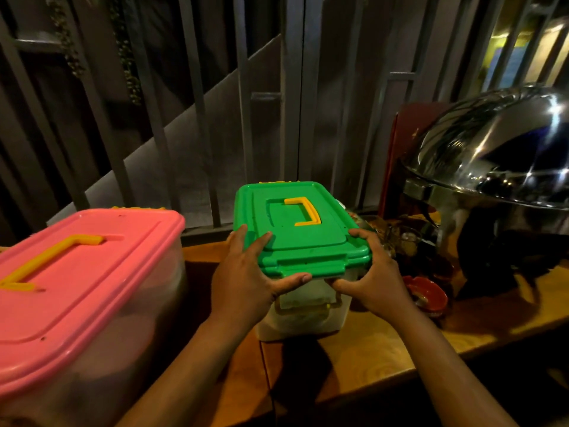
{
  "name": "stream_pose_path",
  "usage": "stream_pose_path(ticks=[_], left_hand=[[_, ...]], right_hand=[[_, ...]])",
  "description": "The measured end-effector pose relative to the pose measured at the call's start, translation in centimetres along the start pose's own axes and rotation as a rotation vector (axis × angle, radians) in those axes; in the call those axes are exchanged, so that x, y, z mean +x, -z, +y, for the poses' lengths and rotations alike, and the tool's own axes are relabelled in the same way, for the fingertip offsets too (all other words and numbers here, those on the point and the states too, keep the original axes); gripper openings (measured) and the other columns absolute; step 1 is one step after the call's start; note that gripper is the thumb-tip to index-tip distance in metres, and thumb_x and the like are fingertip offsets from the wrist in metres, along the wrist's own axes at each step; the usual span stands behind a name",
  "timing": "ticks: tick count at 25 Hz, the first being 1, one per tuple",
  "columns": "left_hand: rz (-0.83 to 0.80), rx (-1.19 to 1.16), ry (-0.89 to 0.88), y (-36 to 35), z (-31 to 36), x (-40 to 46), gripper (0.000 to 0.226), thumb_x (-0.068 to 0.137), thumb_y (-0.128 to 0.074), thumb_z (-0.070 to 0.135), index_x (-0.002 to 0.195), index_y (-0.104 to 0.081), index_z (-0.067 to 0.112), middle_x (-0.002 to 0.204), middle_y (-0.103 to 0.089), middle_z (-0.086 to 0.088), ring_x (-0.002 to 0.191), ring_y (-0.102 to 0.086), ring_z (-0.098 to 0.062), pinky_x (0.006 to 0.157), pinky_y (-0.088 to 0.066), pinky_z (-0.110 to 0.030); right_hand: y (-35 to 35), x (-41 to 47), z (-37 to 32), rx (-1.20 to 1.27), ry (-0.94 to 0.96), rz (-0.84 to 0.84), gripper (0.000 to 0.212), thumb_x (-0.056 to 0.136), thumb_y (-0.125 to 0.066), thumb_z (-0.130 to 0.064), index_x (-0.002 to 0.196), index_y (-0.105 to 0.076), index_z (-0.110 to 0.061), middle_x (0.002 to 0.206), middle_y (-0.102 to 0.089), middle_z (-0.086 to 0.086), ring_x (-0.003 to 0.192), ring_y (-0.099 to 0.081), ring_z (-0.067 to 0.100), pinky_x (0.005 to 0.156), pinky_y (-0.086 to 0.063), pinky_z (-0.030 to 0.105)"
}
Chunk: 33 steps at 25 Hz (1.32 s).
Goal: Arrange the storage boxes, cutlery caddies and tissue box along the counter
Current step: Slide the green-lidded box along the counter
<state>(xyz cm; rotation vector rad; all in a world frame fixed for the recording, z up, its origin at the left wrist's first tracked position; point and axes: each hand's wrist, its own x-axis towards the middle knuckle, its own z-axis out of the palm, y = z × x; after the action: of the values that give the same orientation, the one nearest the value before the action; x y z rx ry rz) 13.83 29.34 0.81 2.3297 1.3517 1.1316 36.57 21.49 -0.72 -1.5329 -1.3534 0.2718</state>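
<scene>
A clear storage box with a green lid (295, 229) and a yellow handle stands on the wooden counter (378, 352) in the middle of the view. My left hand (246, 278) grips its near left corner, fingers over the lid's edge and thumb under the front latch. My right hand (372, 275) grips the near right corner the same way. To the left, close to me, stands a larger clear storage box with a pink lid (80, 272) and a yellow handle. No cutlery caddy or tissue box shows.
A shiny steel chafing dish with a domed lid (498, 167) fills the right side of the counter. A red ashtray (426, 295) and dark glassware (406, 241) sit between it and the green-lidded box. A grey metal railing (197, 103) runs behind the counter.
</scene>
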Motion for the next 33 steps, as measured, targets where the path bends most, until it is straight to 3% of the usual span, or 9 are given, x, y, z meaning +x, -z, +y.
stream_pose_path(ticks=[5, 15, 20, 24, 29, 33], left_hand=[[-0.02, 0.061, 0.008, -0.9, -0.4, 2.1, 0.122, 0.041, -0.035, 0.104, 0.139, -0.05, 0.033, 0.157, -0.031, -0.003, 0.145, -0.023, -0.02, 0.11, -0.035, -0.038], [-0.001, 0.051, 0.066, -3.1, 0.1, 5.5, 0.113, 0.045, -0.049, 0.095, 0.138, -0.053, 0.029, 0.155, -0.033, -0.005, 0.143, -0.024, -0.019, 0.111, -0.02, -0.027], [0.017, 0.071, 0.103, -4.8, -0.1, 7.4, 0.115, 0.045, -0.047, 0.098, 0.137, -0.053, 0.029, 0.154, -0.036, -0.008, 0.142, -0.031, -0.022, 0.116, -0.031, -0.041], [0.032, 0.092, 0.111, -5.5, -0.5, 8.2, 0.114, 0.045, -0.049, 0.097, 0.137, -0.052, 0.031, 0.154, -0.036, -0.008, 0.141, -0.033, -0.022, 0.114, -0.033, -0.04], [0.024, 0.101, 0.109, -5.5, -0.5, 8.3, 0.112, 0.046, -0.05, 0.096, 0.138, -0.051, 0.032, 0.155, -0.034, -0.007, 0.142, -0.032, -0.023, 0.113, -0.034, -0.042], [-0.013, 0.167, 0.133, -4.9, 0.2, 7.8, 0.115, 0.046, -0.043, 0.099, 0.14, -0.047, 0.034, 0.156, -0.032, -0.005, 0.142, -0.033, -0.024, 0.11, -0.039, -0.048]], right_hand=[[-0.6, 2.7, 1.2, 0.014, -0.031, -0.039, 0.093, 0.061, -0.089, -0.013, 0.138, -0.04, -0.034, 0.111, -0.045, -0.026, 0.104, -0.054, 0.003, 0.082, -0.053, 0.021], [-0.7, 7.4, 3.1, 0.012, 0.023, -0.062, 0.088, 0.062, -0.089, -0.01, 0.134, -0.043, -0.028, 0.102, -0.048, -0.024, 0.091, -0.052, -0.009, 0.066, -0.043, 0.001], [-0.8, 9.5, 3.9, 0.043, 0.048, -0.06, 0.083, 0.062, -0.09, -0.007, 0.131, -0.046, -0.022, 0.099, -0.048, -0.027, 0.084, -0.054, -0.015, 0.067, -0.041, -0.002], [-1.1, 10.6, 5.2, 0.07, 0.059, -0.065, 0.083, 0.06, -0.092, -0.011, 0.128, -0.045, -0.024, 0.101, -0.051, -0.025, 0.087, -0.053, -0.024, 0.07, -0.042, -0.001], [-1.2, 11.0, 5.8, 0.081, 0.068, -0.064, 0.085, 0.059, -0.093, -0.019, 0.128, -0.044, -0.026, 0.103, -0.053, -0.022, 0.092, -0.057, -0.008, 0.072, -0.043, 0.001], [-0.8, 10.8, 5.6, 0.023, 0.048, -0.109, 0.088, 0.058, -0.093, -0.032, 0.13, -0.042, -0.03, 0.113, -0.058, -0.007, 0.103, -0.06, 0.012, 0.079, -0.049, 0.017]])
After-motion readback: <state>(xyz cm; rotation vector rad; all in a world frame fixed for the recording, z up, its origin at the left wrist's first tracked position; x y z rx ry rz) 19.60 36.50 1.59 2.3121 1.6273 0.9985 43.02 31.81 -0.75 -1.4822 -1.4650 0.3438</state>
